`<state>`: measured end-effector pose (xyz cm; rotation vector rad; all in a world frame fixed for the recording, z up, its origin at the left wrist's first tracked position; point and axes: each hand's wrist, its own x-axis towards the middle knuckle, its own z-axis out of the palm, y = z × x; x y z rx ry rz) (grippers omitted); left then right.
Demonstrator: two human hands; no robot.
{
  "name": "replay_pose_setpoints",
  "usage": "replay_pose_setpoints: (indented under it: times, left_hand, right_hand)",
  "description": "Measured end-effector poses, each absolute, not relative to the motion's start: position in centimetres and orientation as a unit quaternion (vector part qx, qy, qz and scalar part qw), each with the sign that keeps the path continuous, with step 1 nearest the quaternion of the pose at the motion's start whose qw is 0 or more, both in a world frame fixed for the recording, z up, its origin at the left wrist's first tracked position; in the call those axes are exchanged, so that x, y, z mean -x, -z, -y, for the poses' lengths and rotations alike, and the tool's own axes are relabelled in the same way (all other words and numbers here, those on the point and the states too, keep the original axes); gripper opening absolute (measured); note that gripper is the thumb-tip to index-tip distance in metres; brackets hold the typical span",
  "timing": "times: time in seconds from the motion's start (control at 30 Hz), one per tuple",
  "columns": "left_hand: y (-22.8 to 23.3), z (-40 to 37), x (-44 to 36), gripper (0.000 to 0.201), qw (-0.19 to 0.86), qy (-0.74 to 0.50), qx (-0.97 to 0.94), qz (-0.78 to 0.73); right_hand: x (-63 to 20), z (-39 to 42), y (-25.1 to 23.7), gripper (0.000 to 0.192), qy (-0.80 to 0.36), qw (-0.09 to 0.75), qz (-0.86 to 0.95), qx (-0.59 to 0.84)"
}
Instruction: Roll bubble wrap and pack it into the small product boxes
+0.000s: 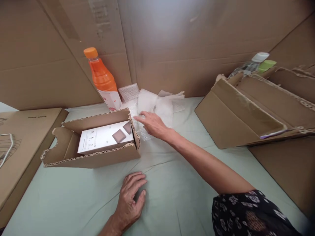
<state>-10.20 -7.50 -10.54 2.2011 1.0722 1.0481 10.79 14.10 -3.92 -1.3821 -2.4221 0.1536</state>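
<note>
My right hand [153, 124] reaches over the bubble wrap [147, 104], its index finger stretched out close to the end wall of an open cardboard box [108, 157]. Whether the fingertips touch the wrap or the box I cannot tell. Inside that box lies a white printed carton [97, 139] with brown squares on its top. My left hand [130, 198] rests on the pale green cloth [167, 177] in front of the box. Its thumb stands apart from the loosely bent fingers, and nothing is in it.
Behind the box stands an orange drink bottle [104, 77]. On the right is a larger cardboard box with dividers [242, 111], with a white-capped clear bottle [253, 64] and a green cap [267, 65] showing behind its edge. A flat carton [31, 141] lies left; cardboard walls [197, 49] rise behind.
</note>
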Motion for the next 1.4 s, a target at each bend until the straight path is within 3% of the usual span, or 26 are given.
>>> replay_pose_setpoints:
  times: [0.17,0.37,0.43,0.57,0.73,0.87,0.97,1.07,1.13,1.27,1.4]
  left_hand:
    - [10.6,7.4,10.1,0.027,0.228,-0.386,-0.803,-0.391]
    - [10.8,7.3,10.2,0.027,0.237,-0.404,-0.795,-0.386]
    - [10.9,7.3,10.4,0.027,0.239,-0.417,-0.785,-0.391]
    - [10.5,7.8,10.8,0.039,0.214,-0.433,-0.764,-0.427]
    - [8.6,11.3,11.1,0.068,0.235,-0.424,-0.757,-0.437]
    - [7.3,14.9,11.2,0.083,0.298,-0.374,-0.804,-0.354]
    - [7.2,16.5,11.2,0.071,0.335,-0.354,-0.805,-0.339]
    - [7.6,16.6,10.9,0.044,0.357,-0.348,-0.753,-0.43]
    - [7.9,16.2,10.5,0.037,0.354,-0.342,-0.724,-0.482]
    - [8.2,15.2,9.8,0.045,0.288,-0.327,-0.722,-0.537]
    - [8.6,14.8,9.6,0.053,0.234,-0.316,-0.739,-0.546]
  right_hand:
    - [-7.5,-17.9,5.9,0.019,-0.102,0.276,0.827,0.478]
    - [-11.0,-16.6,-0.9,0.029,-0.241,0.57,0.621,0.48]
    - [-13.2,-12.2,-3.3,0.026,-0.266,0.614,0.596,0.445]
    - [-16.8,-0.3,-4.2,0.02,-0.247,0.536,0.628,0.507]
    - [-17.3,12.4,0.2,0.018,-0.314,0.494,0.654,0.479]
    - [-14.4,19.0,3.4,0.016,-0.403,0.475,0.558,0.548]
    - [-12.3,21.3,4.6,0.025,-0.45,0.456,0.477,0.602]
    - [-11.5,21.0,5.3,0.031,-0.479,0.436,0.45,0.615]
    - [-11.5,20.0,5.7,0.031,-0.481,0.437,0.445,0.616]
    - [-11.8,18.6,6.7,0.036,-0.379,0.47,0.459,0.652]
    - [-11.5,19.5,7.2,0.035,-0.189,0.423,0.601,0.651]
